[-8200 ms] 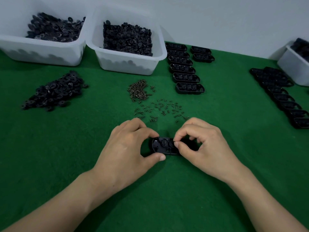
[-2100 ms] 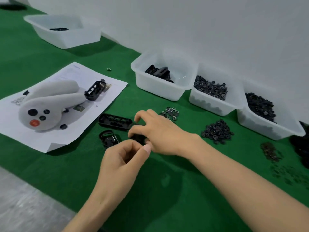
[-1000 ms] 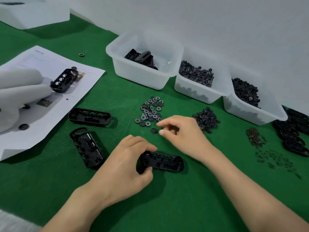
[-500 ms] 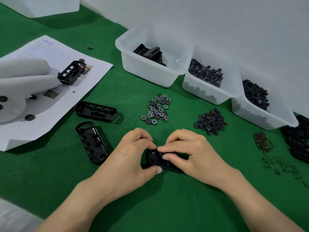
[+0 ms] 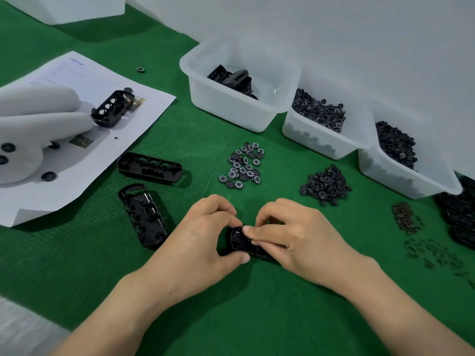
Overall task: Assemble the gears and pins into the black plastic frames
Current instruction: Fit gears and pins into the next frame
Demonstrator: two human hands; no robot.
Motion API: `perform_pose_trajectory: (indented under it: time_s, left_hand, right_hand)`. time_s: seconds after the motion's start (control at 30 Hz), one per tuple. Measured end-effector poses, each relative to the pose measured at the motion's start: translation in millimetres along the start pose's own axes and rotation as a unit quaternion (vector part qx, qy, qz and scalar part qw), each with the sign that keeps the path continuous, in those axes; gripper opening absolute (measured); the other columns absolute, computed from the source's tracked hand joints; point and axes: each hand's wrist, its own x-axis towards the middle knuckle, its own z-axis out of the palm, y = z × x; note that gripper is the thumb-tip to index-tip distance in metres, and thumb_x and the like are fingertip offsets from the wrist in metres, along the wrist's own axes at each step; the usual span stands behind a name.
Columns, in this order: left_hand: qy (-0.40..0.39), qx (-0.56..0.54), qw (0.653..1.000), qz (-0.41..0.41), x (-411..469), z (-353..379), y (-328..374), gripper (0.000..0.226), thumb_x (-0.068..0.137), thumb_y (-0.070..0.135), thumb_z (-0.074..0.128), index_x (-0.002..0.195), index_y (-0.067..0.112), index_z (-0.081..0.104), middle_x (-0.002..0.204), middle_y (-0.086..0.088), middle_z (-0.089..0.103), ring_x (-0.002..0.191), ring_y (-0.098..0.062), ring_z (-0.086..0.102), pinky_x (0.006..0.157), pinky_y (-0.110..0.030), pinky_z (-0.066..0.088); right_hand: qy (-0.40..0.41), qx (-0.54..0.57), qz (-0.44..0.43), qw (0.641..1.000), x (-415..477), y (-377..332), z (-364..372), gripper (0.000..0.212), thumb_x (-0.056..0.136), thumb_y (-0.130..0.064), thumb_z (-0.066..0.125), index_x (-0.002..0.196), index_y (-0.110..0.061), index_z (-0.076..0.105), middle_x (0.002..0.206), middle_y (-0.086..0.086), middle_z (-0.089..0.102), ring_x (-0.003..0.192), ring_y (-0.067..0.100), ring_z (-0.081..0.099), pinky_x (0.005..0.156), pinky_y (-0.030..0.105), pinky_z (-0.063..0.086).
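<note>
Two hands close on one black frame (image 5: 237,240), low on the green mat (image 5: 257,317)
Left hand (image 5: 203,242) curls thumb and forefinger round the frame's rounded left end; right hand (image 5: 295,240) pinches along its upper rim, fingers bent over the cavities, so whether a gear sits beneath them is hidden. The frame lies flat between them, open side up, long axis running left to right and dipping slightly rightward. Work looks midway: a spare frame (image 5: 144,219) and a second spare frame (image 5: 149,169) lie to the left, their filling unclear, while numbered gears (image 5: 244,165), plain gears (image 5: 325,185) and pins (image 5: 404,217) wait beyond, and a row of frames (image 5: 460,217) at the right edge cannot be judged finished
</note>
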Motion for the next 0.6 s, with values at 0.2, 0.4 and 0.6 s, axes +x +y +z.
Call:
perform_pose_trajectory:
  time_s: [0.2,0.4,0.6]
  left_hand:
    - [-0.003,0.003,1.000,0.002,0,0,-1,0.037,0.068,0.039,0.073,0.100,0.023,0.063,0.105,0.017,0.045,0.101,0.004,0.040,0.088,0.000,0.023]
    - [-0.003,0.009,1.000,0.002,-1,-1,0,0.041,0.069,0.041,0.072,0.105,0.022,0.061,0.108,0.018,0.043,0.103,0.004,0.038,0.090,0.000,0.023]
    - [0.003,0.007,1.000,-0.003,-1,-1,0,0.043,0.070,0.041,0.072,0.106,0.022,0.061,0.109,0.017,0.043,0.104,0.004,0.038,0.094,-0.006,0.028]
  right_hand:
    - [-0.025,0.098,0.070,0.992,6,4,-8,0.019,0.079,-0.025,0.069,0.097,-0.021,0.073,0.084,-0.003,0.065,0.072,0.009,0.058,0.065,0.026,0.050]
    - [0.058,0.088,0.205,0.973,50,25,6,0.020,0.083,-0.018,0.065,0.102,-0.020,0.070,0.085,-0.007,0.069,0.061,-0.010,0.047,0.068,0.013,0.041]
    - [0.035,0.070,0.193,0.978,58,24,16,0.008,0.078,-0.015,0.066,0.082,-0.022,0.065,0.069,-0.009,0.055,0.061,0.009,0.047,0.066,0.036,0.049]
